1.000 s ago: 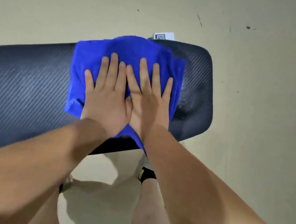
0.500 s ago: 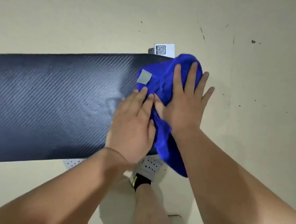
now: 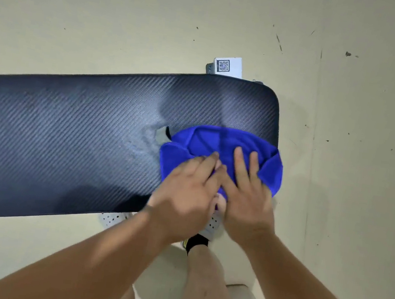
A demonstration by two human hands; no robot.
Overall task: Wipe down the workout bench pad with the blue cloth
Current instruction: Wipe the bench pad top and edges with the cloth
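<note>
The black bench pad [image 3: 70,135] with a carbon-weave pattern runs from the left edge to the middle right of the head view. A bunched blue cloth [image 3: 207,143] lies on its near right corner, spilling over the pad's right end. A grey tag [image 3: 161,135] sticks out at the cloth's left side. My left hand [image 3: 184,198] presses on the cloth's near left part, fingers pointing up and right. My right hand [image 3: 245,197] lies flat on the cloth beside it, fingers spread. A damp smear [image 3: 141,141] shows on the pad left of the cloth.
A white label with a QR code [image 3: 226,66] pokes out behind the pad's far right corner. My leg [image 3: 208,274], in a black sock and white perforated shoe [image 3: 211,224], stands under the pad's near edge. The beige floor [image 3: 354,172] surrounds the bench.
The cloth went from spread flat mid-pad to bunched at the far right end, then was drawn back to the near right corner. Both hands moved with it.
</note>
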